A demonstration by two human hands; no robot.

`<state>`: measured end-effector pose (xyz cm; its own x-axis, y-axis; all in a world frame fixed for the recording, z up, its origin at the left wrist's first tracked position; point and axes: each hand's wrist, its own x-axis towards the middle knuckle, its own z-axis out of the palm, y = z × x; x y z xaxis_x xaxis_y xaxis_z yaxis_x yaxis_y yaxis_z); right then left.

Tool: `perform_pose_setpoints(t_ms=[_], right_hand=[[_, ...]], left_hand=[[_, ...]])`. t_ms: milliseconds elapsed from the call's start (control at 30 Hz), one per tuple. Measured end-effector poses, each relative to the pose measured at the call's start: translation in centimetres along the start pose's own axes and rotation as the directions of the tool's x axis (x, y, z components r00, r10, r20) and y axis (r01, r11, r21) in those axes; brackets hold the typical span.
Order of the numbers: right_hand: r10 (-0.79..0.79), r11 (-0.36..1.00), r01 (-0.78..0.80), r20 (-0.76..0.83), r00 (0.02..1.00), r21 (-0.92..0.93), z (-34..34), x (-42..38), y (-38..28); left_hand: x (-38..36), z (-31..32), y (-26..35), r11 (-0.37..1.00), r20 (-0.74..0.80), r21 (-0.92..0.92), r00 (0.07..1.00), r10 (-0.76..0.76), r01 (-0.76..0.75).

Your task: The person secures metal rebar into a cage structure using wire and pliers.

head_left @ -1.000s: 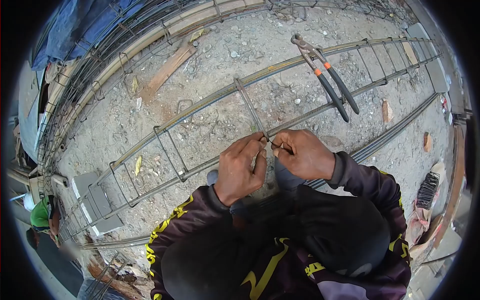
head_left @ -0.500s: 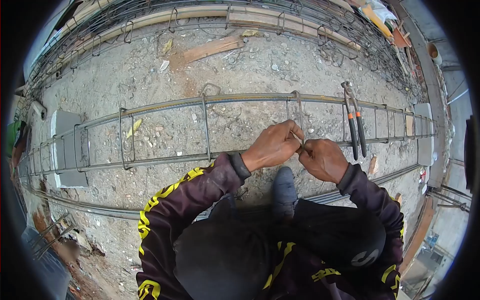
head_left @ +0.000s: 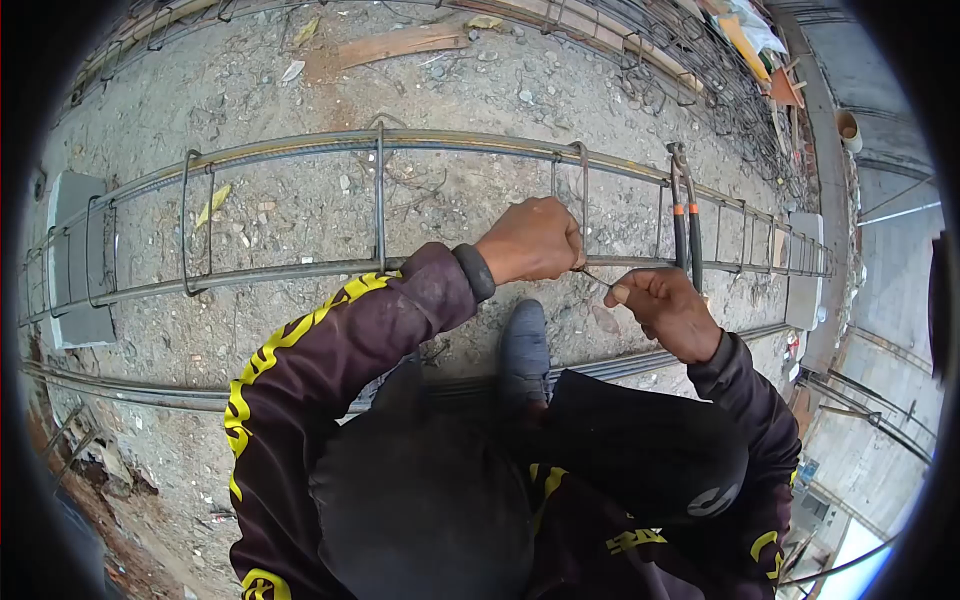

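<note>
Head view: left hand (head_left: 530, 240) curls palm-down, clenched, at the lower bar (head_left: 300, 269); right hand (head_left: 664, 308) pinches wire (head_left: 597, 279).

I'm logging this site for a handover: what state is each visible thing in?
Long ladder-like steel rebar cage: lying across flat grey slabs
Left bare hand: fingers curled at near bar, grip hidden
Right bare hand: pinching thin dark wire
Wire: extended nearly straight between hands
Black-handled, orange-banded steel pincers: propped on cage, handles slightly apart
Brown wooden plank: lying on gravelly ground
</note>
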<state>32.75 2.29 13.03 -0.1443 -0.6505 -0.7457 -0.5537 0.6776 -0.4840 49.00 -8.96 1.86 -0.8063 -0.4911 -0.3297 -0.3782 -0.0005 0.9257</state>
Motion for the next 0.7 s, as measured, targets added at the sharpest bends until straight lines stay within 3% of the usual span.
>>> perform_pose_setpoints(t_ms=[33,67,167,200,300,333,433,567,700], right_hand=[[-0.029,0.999,0.028,-0.012,1.000,-0.025,-0.1,-0.2,0.0],[-0.226,0.959,0.221,-0.011,0.974,-0.179,0.6,-0.4,-0.1],[-0.484,0.772,0.427,-0.001,0.875,-0.472,0.4,0.8,-1.3],[-0.556,0.654,0.464,0.037,0.831,-0.597,0.5,1.0,-1.5],[-0.630,0.505,0.477,0.071,0.773,-0.719,0.1,1.7,-2.4],[-0.761,0.403,0.560,0.075,0.645,-0.723,-0.2,2.7,-1.7],[-0.753,0.566,0.486,-0.178,0.633,-0.666,0.4,4.0,-0.1],[-0.571,0.645,0.175,-0.317,0.757,-0.744,1.6,3.2,2.4],[-0.400,0.864,0.223,-0.345,0.849,-0.452,3.5,3.5,5.9]], left_hand=[[0.1,0.2,-0.2,0.998,-0.030,0.060,0.999,0.035,-0.033],[0.1,0.6,-0.5,0.996,-0.049,0.064,0.997,0.060,-0.056],[0.2,0.9,-1.0,0.991,-0.084,0.098,0.992,0.095,-0.087],[0.1,0.8,-0.8,0.991,-0.077,0.118,0.994,0.077,-0.067],[-0.1,0.8,-0.6,0.991,-0.072,0.123,0.995,0.066,-0.057],[-0.1,0.8,-0.5,0.991,-0.070,0.117,0.995,0.070,-0.062],[-0.5,0.7,-0.4,0.994,-0.078,0.089,0.995,0.068,-0.061],[-0.4,1.0,-0.6,0.995,-0.080,0.090,0.995,0.060,-0.053],[-0.4,0.9,-0.4,0.994,-0.079,0.087,0.994,0.077,-0.070]])
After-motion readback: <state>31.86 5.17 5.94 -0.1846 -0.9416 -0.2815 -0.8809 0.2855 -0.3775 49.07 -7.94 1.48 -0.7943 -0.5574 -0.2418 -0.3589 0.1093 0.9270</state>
